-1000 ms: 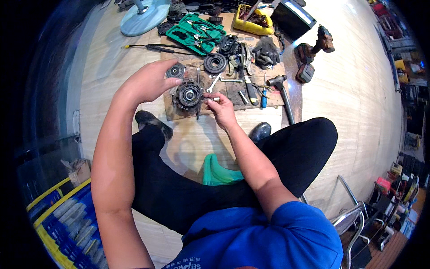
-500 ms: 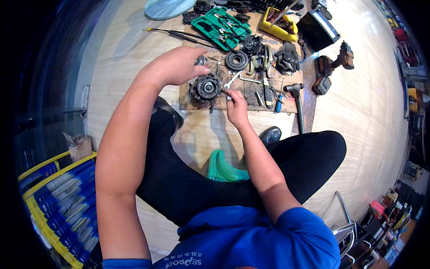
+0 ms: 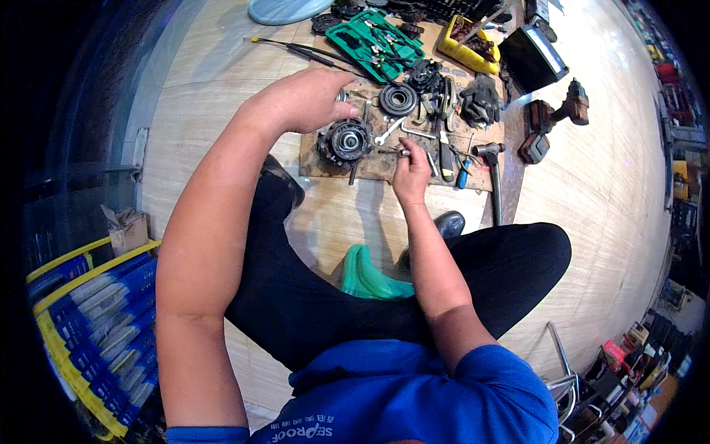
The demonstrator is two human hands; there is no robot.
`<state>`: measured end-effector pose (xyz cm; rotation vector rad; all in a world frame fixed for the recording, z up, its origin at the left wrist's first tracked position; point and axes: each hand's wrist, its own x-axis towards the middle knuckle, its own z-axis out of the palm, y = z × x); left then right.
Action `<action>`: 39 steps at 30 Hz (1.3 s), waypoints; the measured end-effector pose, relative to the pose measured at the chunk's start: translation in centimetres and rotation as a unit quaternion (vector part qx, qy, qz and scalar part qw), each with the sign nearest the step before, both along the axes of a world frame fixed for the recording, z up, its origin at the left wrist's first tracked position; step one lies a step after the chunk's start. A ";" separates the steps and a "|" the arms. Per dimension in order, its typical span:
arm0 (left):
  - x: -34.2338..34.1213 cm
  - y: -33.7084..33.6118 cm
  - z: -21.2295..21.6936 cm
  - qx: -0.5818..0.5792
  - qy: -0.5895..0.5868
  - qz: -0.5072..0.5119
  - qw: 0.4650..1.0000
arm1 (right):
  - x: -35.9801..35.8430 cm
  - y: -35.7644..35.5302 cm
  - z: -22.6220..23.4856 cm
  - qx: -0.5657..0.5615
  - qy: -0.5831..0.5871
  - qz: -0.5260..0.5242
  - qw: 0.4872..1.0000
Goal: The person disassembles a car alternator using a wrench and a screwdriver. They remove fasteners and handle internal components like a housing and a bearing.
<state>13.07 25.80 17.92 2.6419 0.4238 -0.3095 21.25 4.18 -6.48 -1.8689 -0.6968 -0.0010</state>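
The left arm arches inward, its left hand (image 3: 314,101) spread, thumb parted from fingers, beside the black hub (image 3: 348,140) on the cardboard (image 3: 377,165). The right hand (image 3: 412,175), pinching a small metal piece (image 3: 404,152), has moved rightward, farther from the hub than a second ago.

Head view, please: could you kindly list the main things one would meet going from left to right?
Cardboard box, round geared part, right hand, blue-handled tool, hammer, cordless power tool.
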 end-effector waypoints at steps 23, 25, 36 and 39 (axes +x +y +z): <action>0.1 0.3 0.7 0.016 0.029 0.000 0.999 | 1.6 6.4 -7.3 -0.301 0.449 0.031 0.841; 0.0 0.4 0.9 0.017 0.029 0.000 0.999 | 1.7 6.4 -7.5 -0.295 0.448 0.034 0.843; 0.1 0.5 0.6 0.014 0.000 -0.006 1.000 | 2.1 6.1 -8.8 -0.234 0.505 0.004 0.830; 0.0 0.4 0.6 0.017 -0.005 -0.003 1.000 | 2.6 6.1 -10.0 -0.241 0.485 0.023 0.840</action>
